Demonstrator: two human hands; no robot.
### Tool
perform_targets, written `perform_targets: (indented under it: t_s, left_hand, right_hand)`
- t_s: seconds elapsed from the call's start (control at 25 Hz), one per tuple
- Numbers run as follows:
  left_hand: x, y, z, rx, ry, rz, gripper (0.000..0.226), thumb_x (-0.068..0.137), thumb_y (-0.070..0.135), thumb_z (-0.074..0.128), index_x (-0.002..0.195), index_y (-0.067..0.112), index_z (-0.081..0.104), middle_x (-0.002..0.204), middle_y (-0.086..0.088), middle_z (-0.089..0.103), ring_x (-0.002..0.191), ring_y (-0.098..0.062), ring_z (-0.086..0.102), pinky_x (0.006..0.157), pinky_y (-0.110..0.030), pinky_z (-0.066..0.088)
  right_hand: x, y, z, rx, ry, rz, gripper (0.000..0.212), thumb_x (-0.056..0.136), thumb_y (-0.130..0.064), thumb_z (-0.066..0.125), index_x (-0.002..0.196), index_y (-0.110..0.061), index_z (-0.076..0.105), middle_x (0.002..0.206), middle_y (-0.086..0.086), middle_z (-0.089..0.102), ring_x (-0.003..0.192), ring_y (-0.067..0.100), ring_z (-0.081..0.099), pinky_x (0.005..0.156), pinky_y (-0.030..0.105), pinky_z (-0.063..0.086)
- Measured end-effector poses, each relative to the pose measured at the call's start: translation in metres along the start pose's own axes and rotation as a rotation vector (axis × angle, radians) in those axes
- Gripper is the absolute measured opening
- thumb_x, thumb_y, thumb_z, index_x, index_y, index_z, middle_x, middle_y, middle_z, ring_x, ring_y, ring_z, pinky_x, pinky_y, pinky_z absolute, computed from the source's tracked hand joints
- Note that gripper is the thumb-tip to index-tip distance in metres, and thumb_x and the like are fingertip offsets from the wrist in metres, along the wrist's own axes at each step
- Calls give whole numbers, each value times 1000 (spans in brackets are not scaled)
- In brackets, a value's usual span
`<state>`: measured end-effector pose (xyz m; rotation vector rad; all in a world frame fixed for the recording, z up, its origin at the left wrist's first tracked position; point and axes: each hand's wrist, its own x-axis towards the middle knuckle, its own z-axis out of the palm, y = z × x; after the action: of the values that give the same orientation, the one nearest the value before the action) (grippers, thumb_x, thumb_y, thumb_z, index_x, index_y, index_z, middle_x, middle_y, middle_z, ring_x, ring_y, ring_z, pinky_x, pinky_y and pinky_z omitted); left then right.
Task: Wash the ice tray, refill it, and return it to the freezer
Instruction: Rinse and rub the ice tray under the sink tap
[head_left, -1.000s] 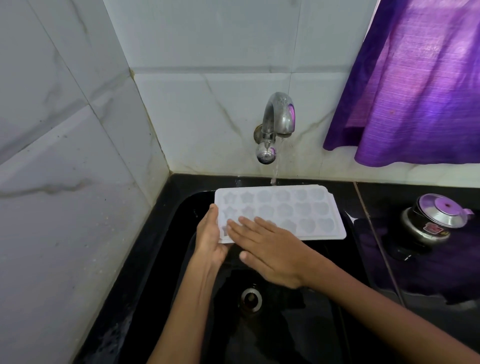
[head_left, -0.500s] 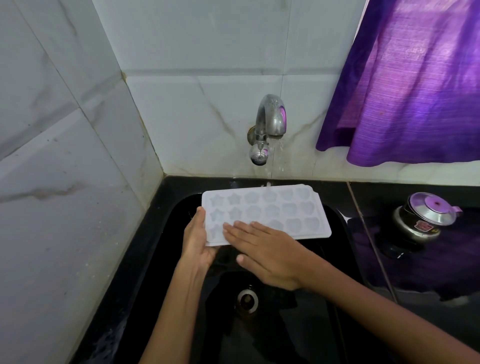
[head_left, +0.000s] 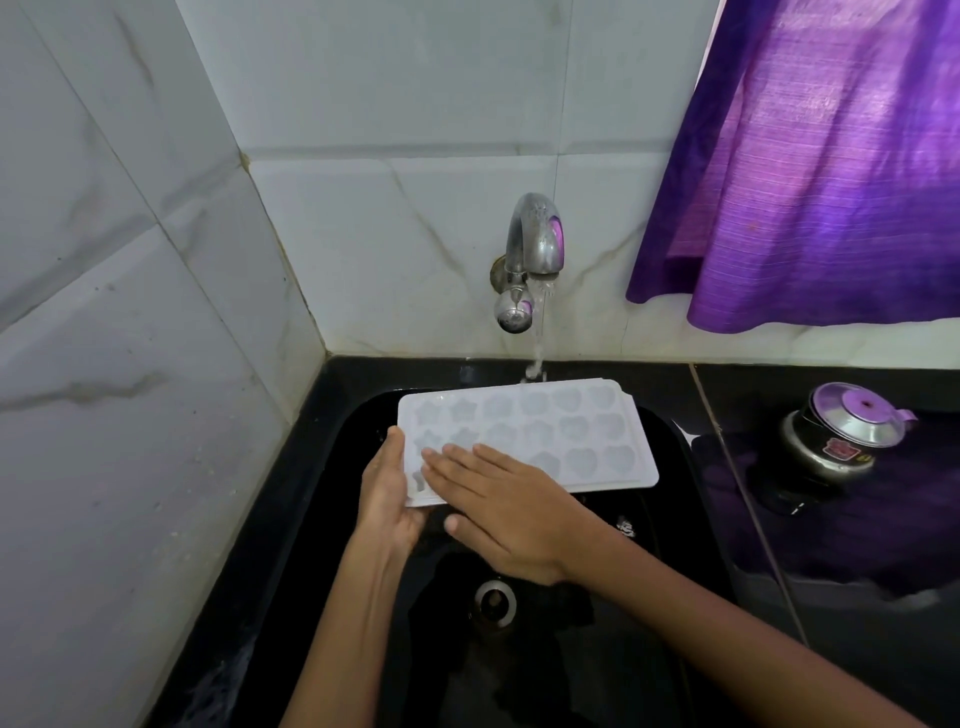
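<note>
A: Starting from the left, what is there?

B: Pale marble-veined wall tiles fill the left side and run round the corner behind a black sink, whose drain sits low in the middle of the basin.

A: And the hands?

B: The left hand cups the left short edge of the ice tray from beneath, with the thumb lying straight along that edge and the fingers hidden under it. The right hand lies flat on the tray's near-left part, fingers straight and together, pointing toward the left end, thumb hanging just off the near edge.

A: Where is the tray itself?

B: Held over the back part of the sink, roughly level, its long side running left to right. It is white, with star and heart shaped pockets. A stream of water from the steel tap on the back wall comes down at the tray's far edge.

A: Anything readable?

B: To the right, on the black table, stands a small steel vessel with a lid and a red label; the writing on it is too small to read. A purple curtain hangs above it.
</note>
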<state>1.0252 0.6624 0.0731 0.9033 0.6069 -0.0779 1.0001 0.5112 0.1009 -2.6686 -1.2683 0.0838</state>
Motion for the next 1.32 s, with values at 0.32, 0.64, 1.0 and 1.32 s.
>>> perform_targets:
  t_s: [0.32,0.64,1.0,1.32]
  left_hand:
    - [-16,6,-6,-37,32,42,38,99,36,39,116,7,58,108,-16,68,96,-33,66,83,-50,52]
    - [-33,-3,-26,37,48,29,42,99,35,41,122,4,57,111,-19,67,97,-33,67,77,-46,55]
    - [-72,-29,-37,50,37,-10,39,100,35,39,117,7,59,106,-16,70,94,-32,67,79,-47,54]
    - [-99,-41,-54,91,38,7,37,101,32,37,111,6,60,105,-17,69,92,-32,67,76,-44,56]
  right_hand:
    - [-29,31,-15,21,32,307,74,85,-56,-8,151,-22,-3,159,-6,-7,144,10,-16,120,33,-8]
    - [-43,-7,11,68,8,90,57,98,-45,8,150,-23,-1,157,-10,-10,144,2,-13,114,20,-16]
    - [-74,-23,11,80,60,436,74,84,-57,-9,148,-18,-11,151,-6,-22,143,15,-23,113,29,-19]
    - [-115,-44,21,101,-16,321,74,83,-58,-12,146,-20,-12,154,-8,-18,141,5,-23,120,29,-8]
